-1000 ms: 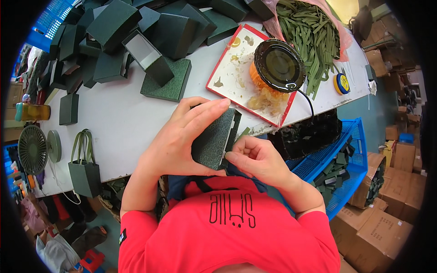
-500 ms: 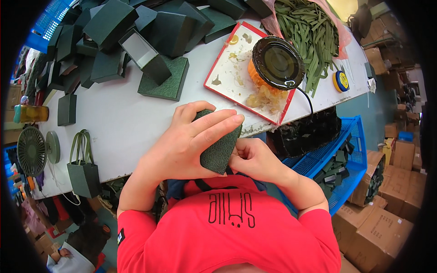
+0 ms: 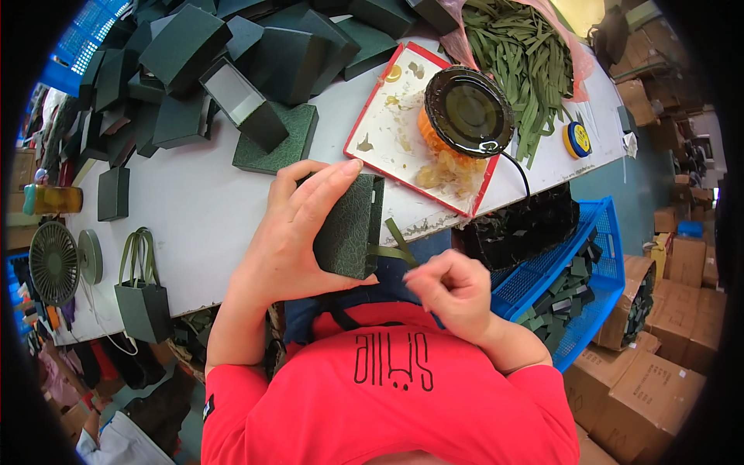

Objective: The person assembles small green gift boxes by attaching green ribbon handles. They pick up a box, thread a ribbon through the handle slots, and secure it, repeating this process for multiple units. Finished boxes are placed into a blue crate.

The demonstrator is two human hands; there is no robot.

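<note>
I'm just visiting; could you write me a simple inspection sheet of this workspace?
Surface: white table, worn along its front edge.
Things at hand: dark green box, a green ribbon at its side; round pot of glossy liquid on a stained, red-edged tray.
Clutter: piled green boxes, heaped ribbons, fan, small handled bag.
Left hand: grips the box.
Right hand: fingers curled, blurred, near the ribbon; contact unclear.
Cables: black cable from the pot; white cable at far left.
Surroundings: blue crate of small green pieces; cardboard cartons.
</note>
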